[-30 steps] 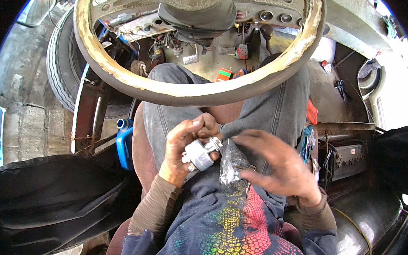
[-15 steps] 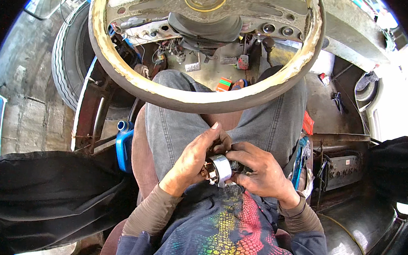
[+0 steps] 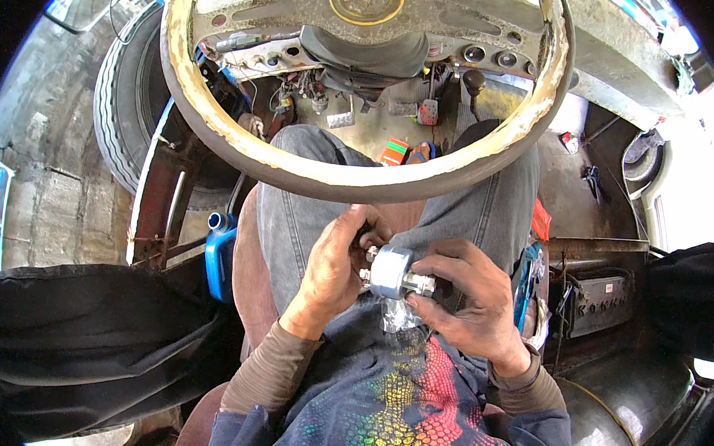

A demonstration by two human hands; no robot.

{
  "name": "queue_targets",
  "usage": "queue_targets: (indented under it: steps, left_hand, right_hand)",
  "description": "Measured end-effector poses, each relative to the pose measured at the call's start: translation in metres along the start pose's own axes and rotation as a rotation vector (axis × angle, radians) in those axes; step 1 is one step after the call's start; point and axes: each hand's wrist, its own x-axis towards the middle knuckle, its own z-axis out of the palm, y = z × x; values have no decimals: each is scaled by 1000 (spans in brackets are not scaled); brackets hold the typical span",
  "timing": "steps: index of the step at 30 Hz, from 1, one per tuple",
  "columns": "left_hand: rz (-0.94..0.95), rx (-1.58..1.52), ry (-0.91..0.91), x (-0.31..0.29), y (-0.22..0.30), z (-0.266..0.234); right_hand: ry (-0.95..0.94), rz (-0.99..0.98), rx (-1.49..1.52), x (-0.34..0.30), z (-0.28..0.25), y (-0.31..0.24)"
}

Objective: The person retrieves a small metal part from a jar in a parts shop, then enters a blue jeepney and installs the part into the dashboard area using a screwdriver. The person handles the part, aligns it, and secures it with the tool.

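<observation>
Between my two hands, above my lap, is a short silver cylindrical metal part (image 3: 390, 272). Small metal studs or fittings stick out from both its ends; I cannot make out its exact kind. My left hand (image 3: 339, 265) is closed at its left end, thumb and fingers bunched around the fittings there. On the other side, my right hand (image 3: 474, 299) pinches the fitting at its right end between thumb and fingers. A crumpled piece of clear plastic (image 3: 400, 316) shows just below the part, against my shirt.
A worn steering wheel (image 3: 360, 181) arches over my knees, with pedals (image 3: 427, 111) and hanging wires beyond. A blue jug (image 3: 219, 254) stands left of the seat. To the right are a dark box (image 3: 601, 303) and a black seat cushion (image 3: 631, 412). An orange-and-green box (image 3: 394, 151) lies near my foot.
The silver part has turned, so its copper-coloured terminals no longer show and the right-end fitting is visible. My right hand has opened slightly around it. The clear plastic now shows below.
</observation>
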Motion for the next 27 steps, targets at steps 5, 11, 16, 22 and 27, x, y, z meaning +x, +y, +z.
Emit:
queue_targets:
  steps: [5, 11, 16, 22, 27]
  left_hand:
    - [-222, -270, -25, 7, -7, -11]
    - [-123, -402, -213, 11, -5, -19]
    - [-64, -223, -216, 7, -4, -17]
    - [7, 362, -161, 9, -4, -12]
    - [-134, 113, -214, 13, -7, 15]
  right_hand:
    - [43, 99, -14, -4, -19, 7]
    - [196, 251, 218, -10, -43, 20]
    - [219, 239, 186, -12, -53, 26]
    - [218, 174, 94, -11, -54, 29]
    - [143, 56, -60, -4, -50, 15]
